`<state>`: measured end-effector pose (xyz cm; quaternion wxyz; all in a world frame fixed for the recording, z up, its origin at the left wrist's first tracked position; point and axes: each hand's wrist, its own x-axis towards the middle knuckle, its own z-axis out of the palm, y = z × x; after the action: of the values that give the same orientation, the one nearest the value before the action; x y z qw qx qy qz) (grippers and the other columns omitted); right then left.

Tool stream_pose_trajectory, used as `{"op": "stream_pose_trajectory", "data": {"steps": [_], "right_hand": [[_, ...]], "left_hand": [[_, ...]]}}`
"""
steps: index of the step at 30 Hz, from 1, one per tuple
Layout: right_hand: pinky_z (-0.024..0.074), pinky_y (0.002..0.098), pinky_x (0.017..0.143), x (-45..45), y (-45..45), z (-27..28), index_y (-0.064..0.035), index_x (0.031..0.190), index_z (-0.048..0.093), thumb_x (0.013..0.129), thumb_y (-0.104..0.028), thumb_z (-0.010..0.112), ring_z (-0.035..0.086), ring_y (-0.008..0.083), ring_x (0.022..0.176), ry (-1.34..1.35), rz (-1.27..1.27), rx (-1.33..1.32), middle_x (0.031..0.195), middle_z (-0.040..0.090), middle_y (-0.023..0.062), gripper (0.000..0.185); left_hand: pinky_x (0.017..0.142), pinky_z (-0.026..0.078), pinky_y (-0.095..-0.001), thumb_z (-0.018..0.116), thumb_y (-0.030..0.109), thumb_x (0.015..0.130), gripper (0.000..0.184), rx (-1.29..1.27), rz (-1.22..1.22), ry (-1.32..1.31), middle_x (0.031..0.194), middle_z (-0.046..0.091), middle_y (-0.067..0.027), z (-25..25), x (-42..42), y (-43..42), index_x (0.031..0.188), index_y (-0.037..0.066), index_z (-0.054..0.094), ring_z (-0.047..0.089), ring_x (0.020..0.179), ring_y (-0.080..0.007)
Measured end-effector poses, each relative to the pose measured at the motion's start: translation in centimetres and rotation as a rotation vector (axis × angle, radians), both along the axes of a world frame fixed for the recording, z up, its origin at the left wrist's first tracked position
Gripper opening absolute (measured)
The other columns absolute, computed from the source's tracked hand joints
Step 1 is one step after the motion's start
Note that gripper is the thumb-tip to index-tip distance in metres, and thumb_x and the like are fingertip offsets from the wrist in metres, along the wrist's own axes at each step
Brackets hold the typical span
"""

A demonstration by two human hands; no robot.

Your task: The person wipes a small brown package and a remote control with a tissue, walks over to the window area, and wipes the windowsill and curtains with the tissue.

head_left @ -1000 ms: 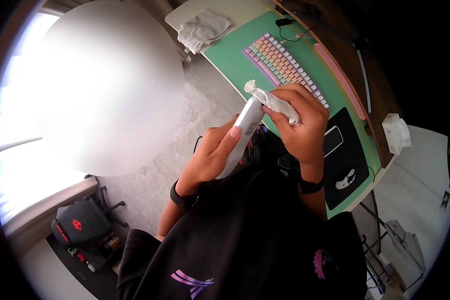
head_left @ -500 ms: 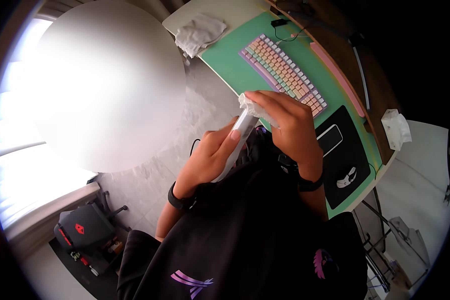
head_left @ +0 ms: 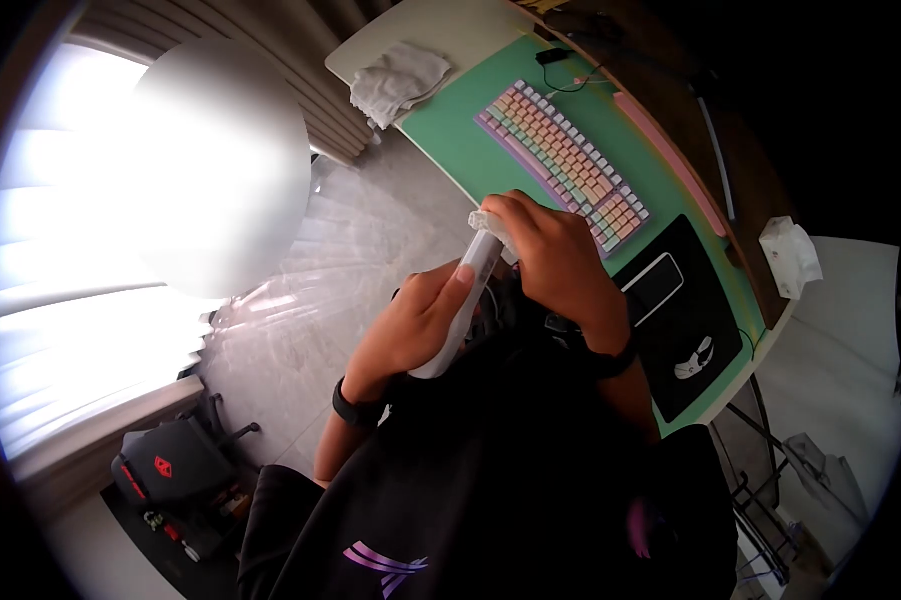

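Note:
My left hand (head_left: 410,330) is wrapped around a long, slim whitish object (head_left: 463,322), its thumb lying along the side. The object is tilted, with its upper end toward the desk. My right hand (head_left: 562,265) pinches a crumpled white tissue (head_left: 490,225) against that upper end. Part of the tissue is hidden beneath the right fingers. Both hands are in front of my dark shirt, close to the desk edge. What kind of object it is I cannot make out.
A pastel keyboard (head_left: 565,160) lies on the green desk mat (head_left: 450,120). Beside it, a phone (head_left: 658,287) and a mouse (head_left: 694,358) rest on a black pad (head_left: 705,290). A white cloth (head_left: 400,80), a tissue pack (head_left: 790,258), a large white round shape (head_left: 225,170) and a dark backpack (head_left: 175,460) surround me.
The tissue and my right hand have shifted slightly left and down along with the held object. The large white round shape looks smaller, uncovering the curtain and floor.

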<state>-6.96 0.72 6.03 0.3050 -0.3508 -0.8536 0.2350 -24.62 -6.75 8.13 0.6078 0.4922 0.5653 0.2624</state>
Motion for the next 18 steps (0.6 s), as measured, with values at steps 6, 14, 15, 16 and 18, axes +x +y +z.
{"op": "stream_pose_trajectory", "data": {"steps": [6,14,15,16,18], "right_hand": [[0.0506,0.0383,0.061,0.16,-0.20,-0.24,-0.0007,0.107,0.053,0.071,0.007,0.055,0.064,0.0339,0.076,0.021,-0.014,0.021,0.098,0.063,0.0146,0.037],[0.0517,0.0354,0.068,0.05,-0.04,0.16,-0.0029,0.112,0.053,0.076,0.004,0.056,0.065,0.0307,0.081,0.098,-0.046,0.063,0.097,0.064,0.0145,0.037],[0.0518,0.0343,0.069,0.07,0.03,0.15,-0.0035,0.114,0.053,0.077,0.005,0.055,0.066,0.0294,0.082,0.148,-0.061,0.100,0.097,0.064,0.0147,0.037],[0.0514,0.0334,0.070,0.18,0.04,0.20,-0.0043,0.116,0.053,0.079,0.005,0.054,0.066,0.0273,0.084,0.225,-0.094,0.036,0.097,0.064,0.0144,0.038],[0.0507,0.0314,0.073,0.68,0.06,0.25,-0.0058,0.119,0.053,0.082,0.006,0.050,0.066,0.0229,0.086,0.375,-0.161,-0.091,0.096,0.064,0.0137,0.039]], "left_hand": [[0.057,0.045,-0.0250,0.033,0.035,0.101,0.045,0.133,-0.013,0.009,0.070,0.057,-0.0046,0.31,0.85,-0.10,0.088,-0.001,0.057,0.055,0.059,-0.0114],[0.076,0.044,-0.0284,0.033,0.031,0.101,0.041,-0.012,0.041,-0.142,0.085,0.061,-0.0083,0.44,0.53,-0.26,0.106,-0.001,0.058,0.055,0.079,-0.0142],[0.075,0.045,-0.0277,0.033,0.032,0.101,0.042,-0.028,0.052,-0.203,0.085,0.061,-0.0078,0.41,0.37,-0.33,0.108,-0.002,0.057,0.056,0.078,-0.0139],[0.073,0.046,-0.0270,0.032,0.034,0.101,0.044,-0.044,0.064,-0.265,0.086,0.060,-0.0073,0.38,0.23,-0.44,0.110,-0.003,0.055,0.056,0.076,-0.0136],[0.069,0.047,-0.0261,0.031,0.037,0.100,0.048,0.012,0.075,-0.402,0.087,0.059,-0.0077,0.18,0.29,-0.62,0.113,-0.004,0.052,0.057,0.074,-0.0138]]}}
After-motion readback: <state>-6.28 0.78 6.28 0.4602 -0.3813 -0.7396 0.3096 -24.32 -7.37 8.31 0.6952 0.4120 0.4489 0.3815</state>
